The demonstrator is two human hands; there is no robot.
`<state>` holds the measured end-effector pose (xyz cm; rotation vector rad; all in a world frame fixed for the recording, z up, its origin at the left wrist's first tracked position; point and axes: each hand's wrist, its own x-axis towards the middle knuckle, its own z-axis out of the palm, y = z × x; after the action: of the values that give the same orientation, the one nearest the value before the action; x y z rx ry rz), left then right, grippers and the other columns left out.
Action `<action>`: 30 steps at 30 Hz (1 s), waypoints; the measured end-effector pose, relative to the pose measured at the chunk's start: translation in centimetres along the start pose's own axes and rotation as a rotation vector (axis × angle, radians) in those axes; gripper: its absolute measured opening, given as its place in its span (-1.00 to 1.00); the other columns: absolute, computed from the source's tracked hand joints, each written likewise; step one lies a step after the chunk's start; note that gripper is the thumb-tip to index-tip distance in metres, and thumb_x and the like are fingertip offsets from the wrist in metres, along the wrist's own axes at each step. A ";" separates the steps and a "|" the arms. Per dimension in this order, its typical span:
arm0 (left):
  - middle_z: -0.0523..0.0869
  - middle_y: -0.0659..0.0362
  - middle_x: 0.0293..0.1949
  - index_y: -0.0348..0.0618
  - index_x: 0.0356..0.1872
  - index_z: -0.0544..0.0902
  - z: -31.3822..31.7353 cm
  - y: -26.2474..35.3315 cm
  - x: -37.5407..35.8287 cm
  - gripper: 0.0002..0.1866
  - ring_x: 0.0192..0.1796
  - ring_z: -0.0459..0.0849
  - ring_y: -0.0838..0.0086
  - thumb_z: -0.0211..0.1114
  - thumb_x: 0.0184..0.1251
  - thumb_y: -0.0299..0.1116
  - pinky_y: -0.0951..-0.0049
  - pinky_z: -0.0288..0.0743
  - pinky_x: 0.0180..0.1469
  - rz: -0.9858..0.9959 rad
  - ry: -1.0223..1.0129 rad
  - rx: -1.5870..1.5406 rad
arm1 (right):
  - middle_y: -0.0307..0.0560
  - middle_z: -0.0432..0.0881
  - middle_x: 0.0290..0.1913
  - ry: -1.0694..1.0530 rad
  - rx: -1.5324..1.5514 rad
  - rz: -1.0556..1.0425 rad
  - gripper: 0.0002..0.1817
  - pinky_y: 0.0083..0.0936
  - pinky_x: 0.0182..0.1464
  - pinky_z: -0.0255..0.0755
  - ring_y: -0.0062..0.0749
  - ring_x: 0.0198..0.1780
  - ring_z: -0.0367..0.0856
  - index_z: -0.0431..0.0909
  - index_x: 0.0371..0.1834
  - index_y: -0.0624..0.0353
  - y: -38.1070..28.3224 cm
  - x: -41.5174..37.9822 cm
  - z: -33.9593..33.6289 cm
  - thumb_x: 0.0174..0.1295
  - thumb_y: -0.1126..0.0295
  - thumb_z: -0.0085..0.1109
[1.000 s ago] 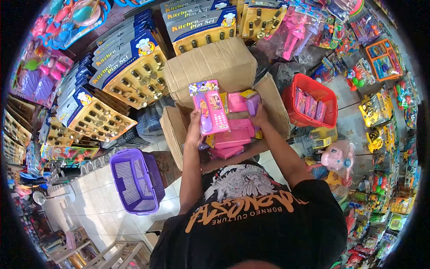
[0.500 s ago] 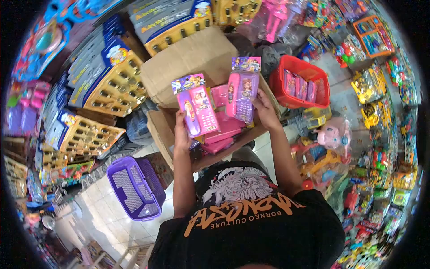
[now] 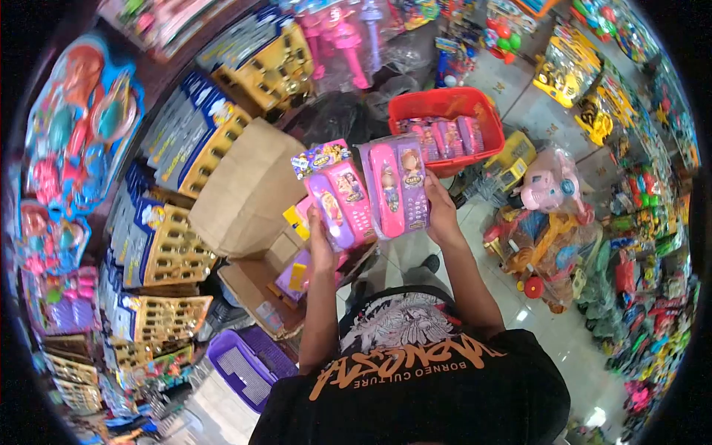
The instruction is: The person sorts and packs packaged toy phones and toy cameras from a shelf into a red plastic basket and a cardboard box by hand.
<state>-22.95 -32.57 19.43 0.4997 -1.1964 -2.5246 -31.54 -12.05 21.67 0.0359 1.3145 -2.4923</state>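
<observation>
My left hand (image 3: 320, 241) is closed on the edge of a packaged toy phone (image 3: 343, 208), pink with a purple handset and a printed header card. In my right hand (image 3: 443, 211) is a second packaged toy phone (image 3: 397, 193), purple with a pink handset. The two packs are side by side and touch or overlap at their inner edges. Below and to the left stands an open cardboard box (image 3: 256, 285) with its flap raised; more pink and purple packs lie inside, partly hidden by my left arm.
A red basket (image 3: 486, 141) ahead to the right holds several pink and purple packs. A purple basket (image 3: 241, 378) stands at the lower left. Gold kitchen sets on cards (image 3: 174, 248) line the left side. Bagged toys (image 3: 545, 248) sit on the tiled floor at right.
Both phone packs have moved away from over the box and come together, towards the red basket. The view has turned to the right, so the box now appears further left.
</observation>
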 end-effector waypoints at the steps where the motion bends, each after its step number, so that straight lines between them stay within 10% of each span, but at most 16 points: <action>1: 0.49 0.18 0.06 -0.07 0.16 0.29 1.2 -1.1 0.3 -0.55 0.10 0.50 0.41 -0.11 0.43 0.00 0.27 0.39 0.17 -0.067 -0.046 0.003 | -0.13 0.46 0.12 0.015 0.028 -0.016 -0.54 -0.54 0.17 0.30 -0.50 0.10 0.44 0.21 0.28 0.28 -0.8 -0.2 -1.1 0.43 0.24 -0.22; 13: 0.51 0.07 0.01 -0.07 0.25 0.05 14.3 -17.6 -0.3 -0.27 0.02 0.53 0.45 0.33 0.18 -0.25 0.44 0.41 0.07 -0.253 -0.388 0.360 | -0.11 0.36 0.21 0.328 0.002 0.012 -0.44 -0.55 0.21 0.23 -0.48 0.17 0.36 0.15 0.35 0.23 -3.6 -3.0 -16.8 0.42 0.08 -0.23; 30: 0.33 0.14 0.19 -0.05 0.33 0.00 19.0 -23.4 1.6 -0.36 0.24 0.28 0.41 0.12 0.35 -0.22 0.33 0.15 0.29 -0.408 -0.620 0.622 | -0.05 0.31 0.23 0.275 -0.096 -0.070 -0.46 -0.51 0.25 0.16 -0.41 0.22 0.29 0.06 0.37 0.18 -5.4 -2.2 -24.3 0.38 0.28 -0.08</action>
<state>-35.37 -6.10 12.02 0.0693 -2.3522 -2.6911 -34.11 11.01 12.32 0.3271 1.5660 -2.5479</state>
